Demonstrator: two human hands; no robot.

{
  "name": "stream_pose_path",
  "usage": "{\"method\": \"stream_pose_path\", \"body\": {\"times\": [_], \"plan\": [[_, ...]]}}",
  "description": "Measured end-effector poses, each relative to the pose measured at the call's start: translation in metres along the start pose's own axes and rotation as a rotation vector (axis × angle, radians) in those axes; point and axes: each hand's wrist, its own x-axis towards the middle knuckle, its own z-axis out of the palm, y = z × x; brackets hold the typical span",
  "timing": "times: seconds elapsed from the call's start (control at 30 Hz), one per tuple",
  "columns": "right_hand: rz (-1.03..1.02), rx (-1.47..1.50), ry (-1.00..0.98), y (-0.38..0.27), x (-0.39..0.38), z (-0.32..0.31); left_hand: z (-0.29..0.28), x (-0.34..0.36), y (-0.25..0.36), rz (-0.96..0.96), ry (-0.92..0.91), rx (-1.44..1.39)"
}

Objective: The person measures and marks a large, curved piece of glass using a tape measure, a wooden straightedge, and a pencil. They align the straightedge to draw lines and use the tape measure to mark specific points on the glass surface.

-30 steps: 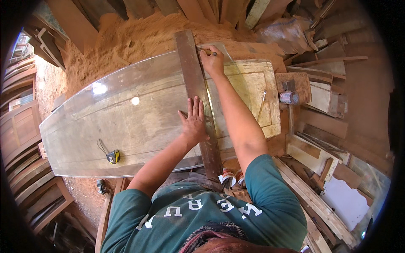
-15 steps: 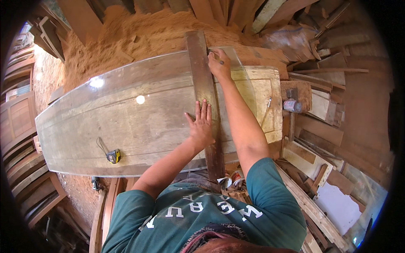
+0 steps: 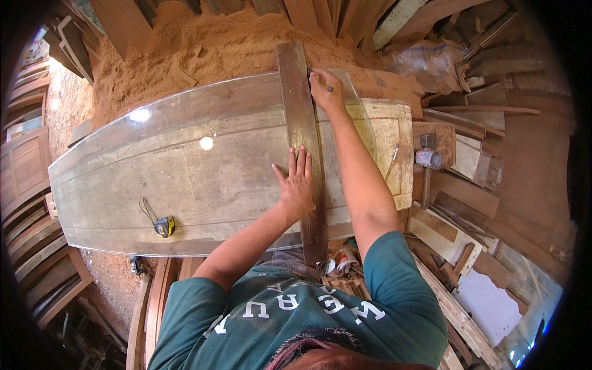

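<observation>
A large clear glass sheet [image 3: 203,179] lies over a worn panelled wooden door [image 3: 394,188]. Across the sheet, from its far edge towards my body, runs a dark wooden board [image 3: 295,98]. My left hand [image 3: 297,190] rests on the board with fingers spread, the thumb over the glass. At the far end, my right hand [image 3: 327,92] pinches a slim pen-shaped tool [image 3: 330,89] against the board's right edge. Its tip is mostly hidden by my fingers, so its exact kind is unclear. A yellow and black tape measure [image 3: 164,226] sits on the glass at the near left.
A thin brush-like stick [image 3: 392,161] lies on the door's right part. Just beyond stands a jar [image 3: 428,158]. Sawdust [image 3: 228,46] is heaped behind the glass. Wood offcuts [image 3: 465,191] crowd the right side, and framed panels [image 3: 28,163] lean at left.
The view has shifted very slightly. Both hands keep their places on the board, and the tool stays at its far end.
</observation>
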Motion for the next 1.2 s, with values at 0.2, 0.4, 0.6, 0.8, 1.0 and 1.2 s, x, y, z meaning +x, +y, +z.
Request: {"method": "stream_pose_path", "body": {"times": [0.2,0.4,0.6,0.8,1.0,1.2], "plan": [[-0.001,-0.057,-0.031,-0.011,-0.010,-0.002,0.000,0.001,0.000,-0.016,-0.027,0.015],[0.015,-0.066,-0.037,-0.008,-0.001,-0.001,-0.002,0.000,0.000,-0.007,-0.026,0.019],[-0.036,-0.058,-0.032,0.002,0.003,0.000,-0.002,0.000,0.001,-0.002,-0.017,0.018],[-0.003,-0.067,-0.085,-0.010,0.004,-0.002,0.000,0.000,0.000,-0.009,-0.013,0.010],[0.016,-0.082,-0.070,-0.004,0.010,0.002,-0.001,-0.001,0.000,-0.003,-0.010,0.007],[0.011,-0.089,-0.073,-0.005,0.012,0.002,-0.002,-0.001,0.000,0.001,-0.011,0.009]]}}
